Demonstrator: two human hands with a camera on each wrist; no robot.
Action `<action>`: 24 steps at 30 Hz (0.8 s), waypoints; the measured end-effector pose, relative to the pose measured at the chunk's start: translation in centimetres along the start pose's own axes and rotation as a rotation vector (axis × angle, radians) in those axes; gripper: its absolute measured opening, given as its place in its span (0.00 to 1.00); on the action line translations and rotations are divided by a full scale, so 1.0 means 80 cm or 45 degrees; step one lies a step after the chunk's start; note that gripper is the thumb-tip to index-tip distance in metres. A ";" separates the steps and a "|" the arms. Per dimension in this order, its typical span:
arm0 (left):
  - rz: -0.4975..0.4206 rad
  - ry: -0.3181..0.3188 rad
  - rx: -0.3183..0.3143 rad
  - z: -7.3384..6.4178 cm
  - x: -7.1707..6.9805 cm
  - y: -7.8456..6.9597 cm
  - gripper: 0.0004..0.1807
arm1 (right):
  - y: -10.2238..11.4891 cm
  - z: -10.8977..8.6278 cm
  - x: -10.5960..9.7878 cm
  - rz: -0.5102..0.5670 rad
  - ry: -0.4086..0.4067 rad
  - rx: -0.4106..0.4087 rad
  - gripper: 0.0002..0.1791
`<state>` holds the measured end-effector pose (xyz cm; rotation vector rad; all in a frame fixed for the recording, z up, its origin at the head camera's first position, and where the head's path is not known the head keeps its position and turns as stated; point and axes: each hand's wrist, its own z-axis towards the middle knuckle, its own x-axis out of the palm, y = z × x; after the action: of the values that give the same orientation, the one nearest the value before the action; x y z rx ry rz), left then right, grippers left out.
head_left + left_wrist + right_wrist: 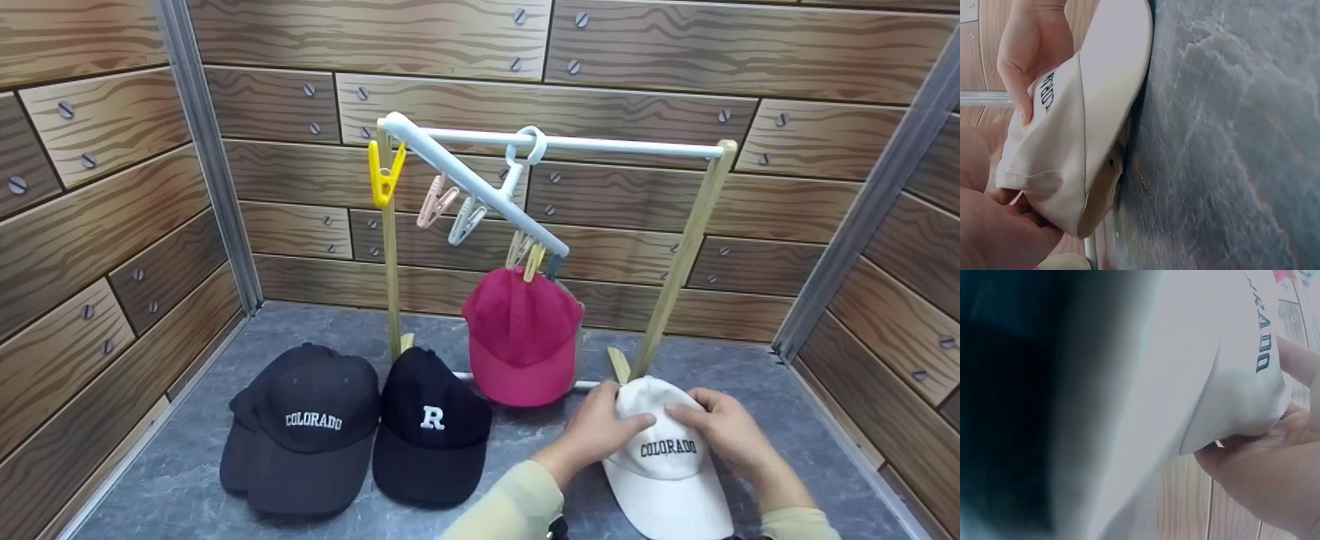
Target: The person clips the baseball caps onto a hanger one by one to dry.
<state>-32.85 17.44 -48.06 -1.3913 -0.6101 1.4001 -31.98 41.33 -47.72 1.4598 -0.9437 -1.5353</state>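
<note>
At the front right, a white baseball cap (671, 499) lettered COLORADO sits with its brim toward me. My left hand (600, 427) grips the cap's left side, thumb on the front of the crown. On the other side, my right hand (727, 431) holds the crown, its thumb also on the front. In the left wrist view, the white cap (1055, 152) has its brim close to the grey marbled surface, with the left fingers partly hidden at its side. The right wrist view shows the right hand (1269, 461) with fingers under the crown's edge; the brim blurs close to the camera.
A magenta cap (521, 337) hangs by clothespins from a light-blue hanger (472, 184) on a rack bar (622, 146). A yellow clothespin (385, 176) and others hang farther left. Dark grey COLORADO caps (311, 457), overlapping, and a black R cap (431, 461) lie left.
</note>
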 end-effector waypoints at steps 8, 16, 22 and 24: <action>-0.103 -0.060 0.036 -0.002 -0.004 0.006 0.17 | 0.006 -0.001 0.010 -0.022 0.041 -0.020 0.15; -0.238 -0.072 0.064 -0.004 -0.014 0.015 0.12 | 0.015 -0.002 0.019 -0.022 0.101 -0.078 0.14; -0.296 -0.075 0.105 -0.008 -0.022 0.019 0.11 | 0.022 -0.005 0.026 -0.029 0.106 -0.097 0.16; -0.322 -0.073 0.115 -0.008 -0.025 0.020 0.10 | 0.024 -0.005 0.027 -0.033 0.103 -0.096 0.16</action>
<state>-33.12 14.91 -48.78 -1.1620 -0.7247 1.2523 -31.50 38.57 -46.87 1.4742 -0.8139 -1.5030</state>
